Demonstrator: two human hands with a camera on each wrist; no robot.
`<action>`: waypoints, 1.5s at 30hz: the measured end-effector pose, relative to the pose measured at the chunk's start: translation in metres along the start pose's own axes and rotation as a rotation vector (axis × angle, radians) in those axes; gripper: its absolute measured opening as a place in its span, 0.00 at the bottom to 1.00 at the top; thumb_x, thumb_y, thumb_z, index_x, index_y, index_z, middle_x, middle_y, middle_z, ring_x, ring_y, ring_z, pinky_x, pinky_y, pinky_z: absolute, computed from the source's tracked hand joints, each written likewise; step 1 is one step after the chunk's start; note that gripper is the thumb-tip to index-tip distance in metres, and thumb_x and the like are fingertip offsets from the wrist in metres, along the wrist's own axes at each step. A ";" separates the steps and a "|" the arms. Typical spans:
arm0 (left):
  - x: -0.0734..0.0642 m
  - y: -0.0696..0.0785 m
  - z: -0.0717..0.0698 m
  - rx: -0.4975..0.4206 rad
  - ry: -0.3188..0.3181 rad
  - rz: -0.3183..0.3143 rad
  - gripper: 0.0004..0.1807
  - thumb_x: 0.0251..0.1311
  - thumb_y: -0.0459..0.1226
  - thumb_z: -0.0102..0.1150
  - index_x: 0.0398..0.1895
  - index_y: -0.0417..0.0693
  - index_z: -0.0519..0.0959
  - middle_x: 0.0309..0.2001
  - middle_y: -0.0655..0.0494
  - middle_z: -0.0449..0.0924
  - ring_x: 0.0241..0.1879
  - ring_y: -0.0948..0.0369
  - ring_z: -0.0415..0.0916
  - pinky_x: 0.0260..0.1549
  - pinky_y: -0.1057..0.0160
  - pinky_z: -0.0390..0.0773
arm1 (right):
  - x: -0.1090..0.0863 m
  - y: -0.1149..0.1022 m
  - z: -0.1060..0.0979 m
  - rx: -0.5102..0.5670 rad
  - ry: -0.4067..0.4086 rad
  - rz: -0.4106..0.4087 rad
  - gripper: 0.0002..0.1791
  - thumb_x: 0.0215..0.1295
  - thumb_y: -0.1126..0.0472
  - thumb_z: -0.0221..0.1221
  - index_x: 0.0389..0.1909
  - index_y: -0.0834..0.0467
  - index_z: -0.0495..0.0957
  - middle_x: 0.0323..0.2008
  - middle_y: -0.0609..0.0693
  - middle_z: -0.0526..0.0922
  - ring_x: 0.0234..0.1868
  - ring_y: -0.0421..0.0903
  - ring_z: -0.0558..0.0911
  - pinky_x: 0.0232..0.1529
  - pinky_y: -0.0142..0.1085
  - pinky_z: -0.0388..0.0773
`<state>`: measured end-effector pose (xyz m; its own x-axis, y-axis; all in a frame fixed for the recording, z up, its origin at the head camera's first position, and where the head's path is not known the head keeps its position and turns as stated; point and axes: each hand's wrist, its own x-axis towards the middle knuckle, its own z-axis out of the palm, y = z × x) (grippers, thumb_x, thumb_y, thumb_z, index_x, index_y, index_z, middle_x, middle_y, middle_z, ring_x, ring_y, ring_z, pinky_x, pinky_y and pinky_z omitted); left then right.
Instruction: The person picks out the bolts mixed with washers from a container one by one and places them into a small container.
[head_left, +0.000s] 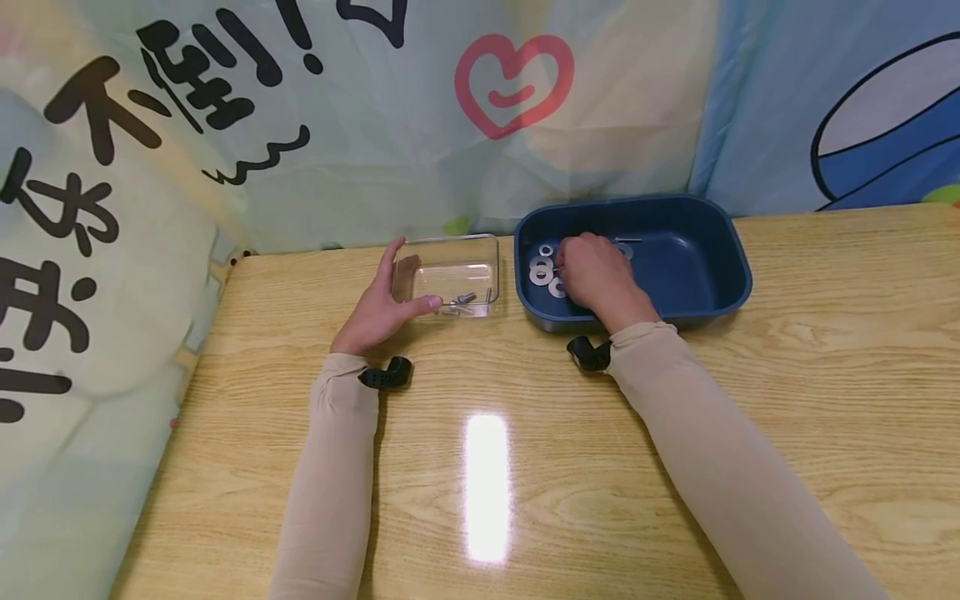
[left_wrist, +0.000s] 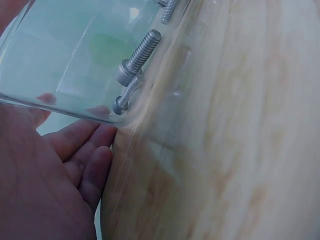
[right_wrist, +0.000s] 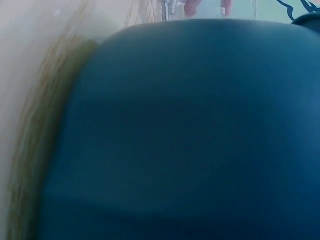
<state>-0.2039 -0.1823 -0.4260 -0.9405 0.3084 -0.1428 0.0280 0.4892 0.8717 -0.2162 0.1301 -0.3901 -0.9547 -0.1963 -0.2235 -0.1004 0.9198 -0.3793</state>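
Note:
At the back of the table, my left hand [head_left: 378, 308] holds a clear plastic box [head_left: 446, 240] by its left end, thumb over the near rim and index finger at the far left corner. Several metal socket-head screws [left_wrist: 142, 52] lie inside along the box's near side. My right hand [head_left: 600, 273] reaches down into a blue plastic bin [head_left: 693, 258], its fingers bent and their tips hidden beneath the hand. Flat metal washers [head_left: 541, 273] lie on the bin floor to the left of that hand. I cannot tell whether its fingertips hold anything.
The bin stands just right of the box on a wooden table [head_left: 600, 467]. Another thin metal piece [head_left: 628, 240] lies in the bin beyond the right hand. Directly behind both containers hangs a printed cloth [head_left: 375, 200]. The bin's wall fills the right wrist view.

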 end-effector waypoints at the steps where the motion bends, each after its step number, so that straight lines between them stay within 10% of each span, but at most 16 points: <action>1: 0.000 0.000 0.000 0.002 0.002 0.000 0.58 0.61 0.46 0.70 0.82 0.65 0.36 0.78 0.54 0.56 0.78 0.53 0.45 0.72 0.41 0.49 | 0.000 0.000 0.000 0.003 0.002 -0.002 0.14 0.73 0.68 0.50 0.51 0.67 0.80 0.51 0.65 0.77 0.53 0.60 0.76 0.58 0.55 0.72; 36: 0.000 0.001 0.000 -0.006 0.005 0.002 0.58 0.60 0.49 0.70 0.82 0.66 0.37 0.77 0.55 0.57 0.78 0.54 0.45 0.71 0.41 0.50 | -0.016 -0.014 0.000 0.148 0.199 -0.082 0.13 0.76 0.67 0.49 0.49 0.69 0.79 0.47 0.66 0.77 0.52 0.62 0.74 0.58 0.54 0.71; 45: -0.019 0.038 -0.001 -0.037 -0.008 -0.009 0.55 0.63 0.40 0.67 0.82 0.50 0.37 0.77 0.44 0.55 0.78 0.49 0.44 0.72 0.41 0.49 | -0.021 -0.017 0.000 0.191 0.215 -0.089 0.12 0.77 0.66 0.51 0.50 0.69 0.78 0.48 0.65 0.77 0.51 0.62 0.74 0.56 0.54 0.72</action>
<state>-0.1852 -0.1705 -0.3900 -0.9380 0.3103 -0.1544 0.0067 0.4617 0.8870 -0.1939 0.1184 -0.3793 -0.9840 -0.1781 0.0052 -0.1509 0.8178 -0.5554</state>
